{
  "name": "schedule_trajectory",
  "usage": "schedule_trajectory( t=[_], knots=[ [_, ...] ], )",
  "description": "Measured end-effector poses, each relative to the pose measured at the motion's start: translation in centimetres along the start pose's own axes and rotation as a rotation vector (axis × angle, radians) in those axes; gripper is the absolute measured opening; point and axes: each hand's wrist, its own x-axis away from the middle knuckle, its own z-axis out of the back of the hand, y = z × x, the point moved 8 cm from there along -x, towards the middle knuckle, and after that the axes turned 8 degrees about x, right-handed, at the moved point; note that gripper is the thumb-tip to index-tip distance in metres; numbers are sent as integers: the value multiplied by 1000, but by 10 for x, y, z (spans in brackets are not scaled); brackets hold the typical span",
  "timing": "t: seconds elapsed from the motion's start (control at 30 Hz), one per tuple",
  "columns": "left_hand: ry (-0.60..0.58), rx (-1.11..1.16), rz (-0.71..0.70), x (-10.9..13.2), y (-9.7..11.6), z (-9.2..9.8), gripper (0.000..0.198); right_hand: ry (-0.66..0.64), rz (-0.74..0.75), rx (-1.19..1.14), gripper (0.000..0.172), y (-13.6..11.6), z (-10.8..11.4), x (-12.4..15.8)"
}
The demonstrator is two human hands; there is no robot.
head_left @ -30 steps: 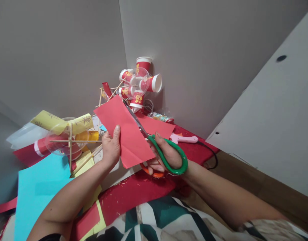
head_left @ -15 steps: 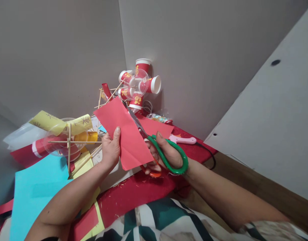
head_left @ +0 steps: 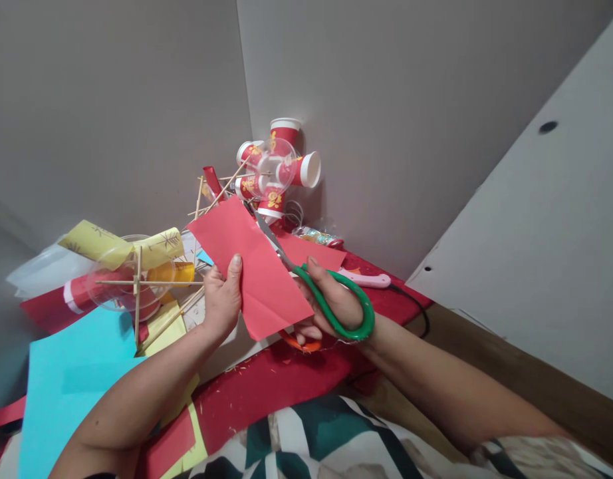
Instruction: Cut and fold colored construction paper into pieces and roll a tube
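Note:
A sheet of red paper (head_left: 251,273) is pinched by its left edge in my left hand (head_left: 224,293), with the thumb on top. My right hand (head_left: 331,299) is wrapped round the handles of a pair of scissors (head_left: 339,306), one green and one orange. The blades point up and to the left, along the right edge of the red sheet. Part of the lower blade is hidden by the paper. Another red paper piece (head_left: 314,253) shows just right of the blades.
Red paper cups (head_left: 285,136) form a wheel by the wall corner. At left, yellow paper rolls (head_left: 94,243) and crossed sticks (head_left: 137,283) stand near blue paper (head_left: 72,386). A pink-handled tool (head_left: 371,279) with a black cord lies on the red cloth (head_left: 266,382).
The scissors' handles have come slightly closer together. The lower corner of the red sheet has shifted a little to the right, and my left hand has barely moved.

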Motion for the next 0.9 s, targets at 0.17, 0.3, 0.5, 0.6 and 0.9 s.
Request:
schedule_trajectory(
  t=[0.17,0.3,0.5,0.6,0.9],
  knots=[
    [4,-11,-17,-1,2,0,39,3,36,18,72,0,0,0],
    [-8,-24,-39,-2,3,1,42,-2,34,-6,71,2,0,0],
    [-23,-55,-64,-3,3,1,43,24,16,30,70,2,1,-1],
    [-24,-49,-66,-3,3,1,43,66,-2,15,68,4,3,-1],
    [-9,-27,-12,-4,2,3,43,80,-14,0,66,0,4,1]
  ],
)
